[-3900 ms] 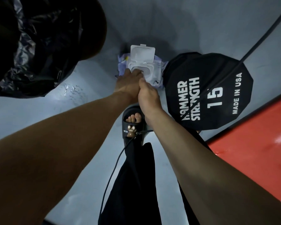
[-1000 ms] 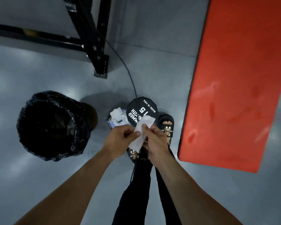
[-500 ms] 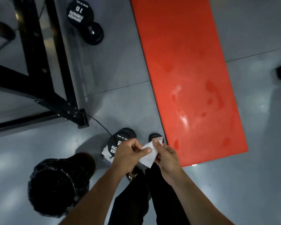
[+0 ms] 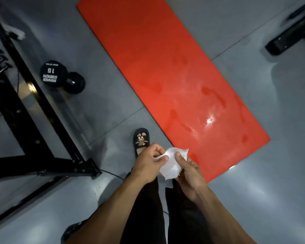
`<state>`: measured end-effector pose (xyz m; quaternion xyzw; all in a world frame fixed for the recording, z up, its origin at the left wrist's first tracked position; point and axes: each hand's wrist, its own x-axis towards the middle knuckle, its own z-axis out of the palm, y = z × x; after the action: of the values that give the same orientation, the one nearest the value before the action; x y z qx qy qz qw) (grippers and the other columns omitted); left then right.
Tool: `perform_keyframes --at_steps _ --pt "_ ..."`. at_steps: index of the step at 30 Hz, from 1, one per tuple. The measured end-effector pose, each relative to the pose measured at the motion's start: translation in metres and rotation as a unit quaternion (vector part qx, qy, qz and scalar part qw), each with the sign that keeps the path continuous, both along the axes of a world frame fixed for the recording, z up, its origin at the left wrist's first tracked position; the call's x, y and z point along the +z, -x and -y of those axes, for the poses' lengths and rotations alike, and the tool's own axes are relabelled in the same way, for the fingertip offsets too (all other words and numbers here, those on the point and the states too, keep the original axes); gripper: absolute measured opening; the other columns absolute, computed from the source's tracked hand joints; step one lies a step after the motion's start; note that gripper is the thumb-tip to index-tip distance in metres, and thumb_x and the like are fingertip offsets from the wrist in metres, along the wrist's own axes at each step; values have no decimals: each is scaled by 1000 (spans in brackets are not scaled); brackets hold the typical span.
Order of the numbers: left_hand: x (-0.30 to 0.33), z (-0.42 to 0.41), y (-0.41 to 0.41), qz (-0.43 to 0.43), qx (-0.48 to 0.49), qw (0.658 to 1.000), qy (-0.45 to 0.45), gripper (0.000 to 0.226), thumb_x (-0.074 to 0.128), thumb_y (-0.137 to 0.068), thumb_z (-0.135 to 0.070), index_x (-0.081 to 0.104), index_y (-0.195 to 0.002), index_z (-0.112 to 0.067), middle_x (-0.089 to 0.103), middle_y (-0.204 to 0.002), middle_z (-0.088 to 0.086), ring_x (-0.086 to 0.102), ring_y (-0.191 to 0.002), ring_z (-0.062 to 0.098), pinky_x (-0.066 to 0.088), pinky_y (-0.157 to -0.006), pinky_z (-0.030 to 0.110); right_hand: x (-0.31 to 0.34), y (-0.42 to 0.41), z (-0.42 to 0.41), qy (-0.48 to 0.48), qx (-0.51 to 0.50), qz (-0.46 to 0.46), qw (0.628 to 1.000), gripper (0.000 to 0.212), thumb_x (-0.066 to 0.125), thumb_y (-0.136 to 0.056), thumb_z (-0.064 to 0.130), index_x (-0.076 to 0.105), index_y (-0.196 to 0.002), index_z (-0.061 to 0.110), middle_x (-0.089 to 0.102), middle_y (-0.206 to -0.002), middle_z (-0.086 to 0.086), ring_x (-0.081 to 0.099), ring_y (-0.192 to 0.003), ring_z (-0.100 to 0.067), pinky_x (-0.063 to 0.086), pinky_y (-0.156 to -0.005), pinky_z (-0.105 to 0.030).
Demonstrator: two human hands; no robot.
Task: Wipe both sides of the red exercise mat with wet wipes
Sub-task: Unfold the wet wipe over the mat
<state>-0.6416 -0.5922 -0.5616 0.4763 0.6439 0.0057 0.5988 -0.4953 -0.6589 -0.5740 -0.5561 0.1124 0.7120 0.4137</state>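
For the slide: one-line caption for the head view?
Both hands, left hand and right hand, hold a wet wipe above the floor beside the red exercise mat.

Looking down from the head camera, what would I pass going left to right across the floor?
Black rack frame → dumbbell → black slipper → red exercise mat → black equipment base at the far right. The wet wipe, held between left hand and right hand, overlaps slipper and mat, so it is left out.

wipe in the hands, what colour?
White; the wet wipe shows plainly in the head view, pinched between both hands.
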Motion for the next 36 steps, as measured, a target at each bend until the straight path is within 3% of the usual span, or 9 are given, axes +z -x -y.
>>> perform_keyframes --at_steps 4,11,13,15,20,22,25,30,36 --pt "-7 -34 -12 3 -42 999 12 14 76 -90 -19 63 -89 -25 72 -89 0 60 -72 6 44 -62 13 -5 -5 -16 0 -89 -8 996 45 62 -97 29 63 -125 -7 67 -121 -31 68 -106 -40 58 -87 -41" --pt "-33 -96 -17 36 -182 981 49 25 79 -86 -14 62 -91 -31 65 -94 -6 60 -80 7 44 -69 16 -22 13 -57 48 -273 27 960 41 74 -88 35 64 -110 3 66 -106 -24 67 -92 -35 62 -65 -37" --pt "-41 -112 -10 44 -224 972 53 28 79 -86 -13 61 -93 -32 63 -95 -5 58 -82 8 43 -69 14 -24 30 -67 65 -303 30 950 42 77 -88 34 63 -109 0 66 -110 -28 68 -100 -40 62 -84 -47" --pt "-43 -122 -1 45 -253 965 58 29 80 -86 -15 60 -94 -34 62 -96 -6 59 -86 10 43 -71 18 -27 48 -72 72 -319 22 945 64 83 -86 37 59 -123 -8 58 -128 -39 58 -121 -54 47 -106 -63" --pt "-50 -136 16 30 -313 948 40 28 80 -87 -17 60 -99 -34 55 -94 -18 53 -88 -2 38 -73 16 -28 72 -83 80 -347 20 934 94 88 -73 50 51 -128 -16 59 -128 -40 59 -121 -52 40 -111 -65" --pt "-56 -137 20 28 -313 949 42 26 79 -89 -18 60 -98 -33 53 -89 -16 53 -82 2 37 -68 17 -32 76 -80 78 -341 27 936 80 87 -76 49 59 -122 -11 65 -122 -36 65 -110 -46 46 -101 -60" --pt "-61 -133 22 15 -336 940 47 19 75 -93 -26 64 -108 -29 55 -87 -14 55 -81 7 38 -66 20 -35 77 -69 67 -360 20 930 36 79 -85 32 70 -105 3 72 -107 -25 72 -95 -35 56 -91 -49" --pt "-61 -110 7 2 -374 926 54 38 68 -98 -38 63 -131 -20 64 -118 -8 63 -110 12 50 -92 29 -39 70 -38 63 -371 15 926 48 76 -90 21 62 -127 -7 67 -122 -31 66 -109 -43 52 -100 -57" --pt "-70 -68 -19 0 -387 920 61 23 67 -99 -36 70 -117 -22 74 -106 -9 71 -100 12 56 -87 32 -52 44 10 68 -373 8 925 50 78 -86 24 64 -124 -4 68 -121 -29 71 -97 -36 61 -81 -44"
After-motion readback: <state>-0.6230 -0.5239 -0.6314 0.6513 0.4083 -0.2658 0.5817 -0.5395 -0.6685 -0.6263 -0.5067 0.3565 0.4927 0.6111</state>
